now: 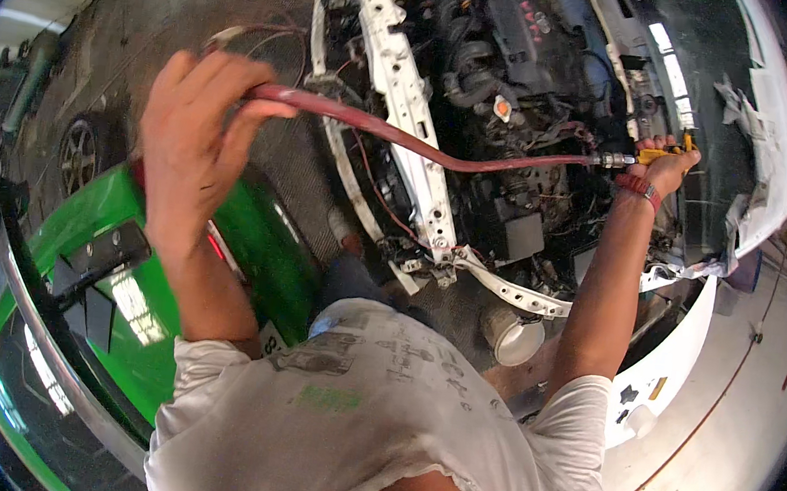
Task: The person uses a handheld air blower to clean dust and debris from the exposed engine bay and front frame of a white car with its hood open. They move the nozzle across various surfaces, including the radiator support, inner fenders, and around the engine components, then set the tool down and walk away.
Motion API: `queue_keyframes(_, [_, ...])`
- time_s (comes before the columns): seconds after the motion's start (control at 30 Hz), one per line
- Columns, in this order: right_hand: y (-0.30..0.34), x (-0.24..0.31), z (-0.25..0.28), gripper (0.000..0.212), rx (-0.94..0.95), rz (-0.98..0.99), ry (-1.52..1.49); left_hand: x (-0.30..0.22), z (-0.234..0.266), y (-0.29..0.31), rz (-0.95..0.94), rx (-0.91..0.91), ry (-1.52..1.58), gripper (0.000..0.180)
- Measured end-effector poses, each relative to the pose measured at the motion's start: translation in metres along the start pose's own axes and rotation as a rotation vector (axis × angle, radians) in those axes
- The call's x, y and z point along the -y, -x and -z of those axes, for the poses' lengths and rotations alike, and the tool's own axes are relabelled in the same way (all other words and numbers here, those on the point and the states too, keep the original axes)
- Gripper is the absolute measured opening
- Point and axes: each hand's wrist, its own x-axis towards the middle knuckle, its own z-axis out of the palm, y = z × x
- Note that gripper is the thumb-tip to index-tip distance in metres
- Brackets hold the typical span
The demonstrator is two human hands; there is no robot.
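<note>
My left hand (198, 119) is raised at the upper left, closed around a red air hose (405, 137). The hose runs rightward across a white front frame bar (402, 74) of an open engine bay (518, 67). At its end a metal fitting joins a yellow-handled blow gun (657, 156), which my right hand (662, 168) grips over the right side of the engine bay. A red band sits on my right wrist. My white shirt (375, 416) fills the lower middle.
A green car body (138, 305) with a black bracket lies at the lower left, a wheel (79, 153) behind it. A white car fender (679, 362) curves at the right. A white cup-shaped container (514, 335) stands on the floor below the engine bay.
</note>
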Motion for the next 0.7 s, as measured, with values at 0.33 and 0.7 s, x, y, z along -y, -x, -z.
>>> queue_keyframes(0.33, [0.045, -0.008, 0.062, 0.067, 0.059, -0.137, -0.159, 0.004, 0.004, 0.042, 0.254, 0.067, -0.058, 0.025])
queue_keyframes(0.7, [0.092, -0.071, 0.031, 0.068, -0.015, -0.358, -0.101, 0.061, -0.019, -0.017, 0.261, 0.228, -0.027, 0.026])
